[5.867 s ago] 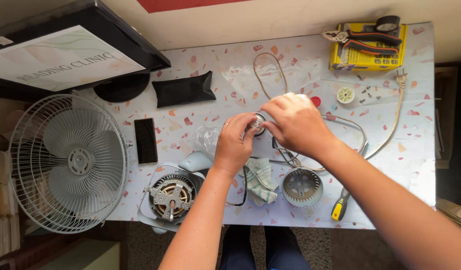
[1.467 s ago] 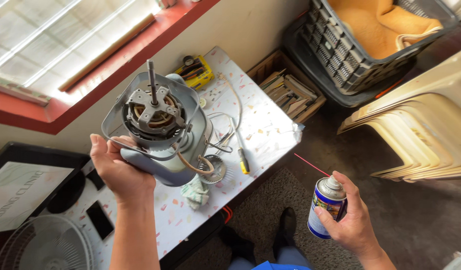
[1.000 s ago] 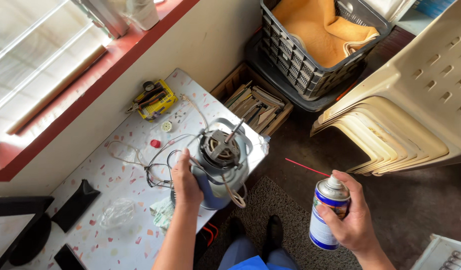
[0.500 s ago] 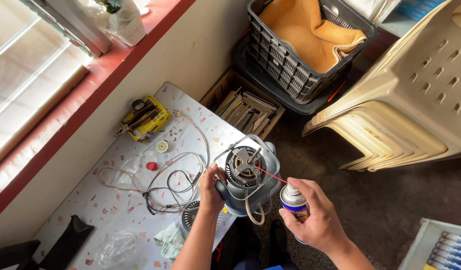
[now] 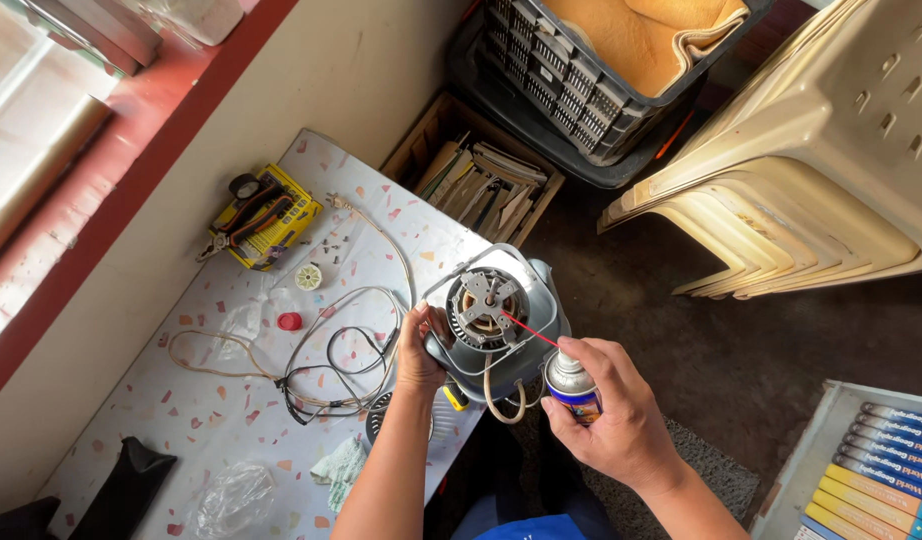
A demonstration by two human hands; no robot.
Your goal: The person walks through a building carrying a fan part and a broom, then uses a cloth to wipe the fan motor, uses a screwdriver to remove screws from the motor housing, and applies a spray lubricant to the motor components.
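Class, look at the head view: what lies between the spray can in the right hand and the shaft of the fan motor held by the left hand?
In the head view, a thin red straw runs from the spray can to the fan motor; nothing else lies between.

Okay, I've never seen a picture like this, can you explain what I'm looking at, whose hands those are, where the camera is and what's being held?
The camera sits on a person's head and looks down, so both hands are their own. The left hand grips a grey fan motor with its shaft end up, off the table's edge. The right hand holds a spray can whose thin red straw points into the motor. On the speckled table lie tangled cables, a yellow case with pliers, a red cap and a clear plastic bag.
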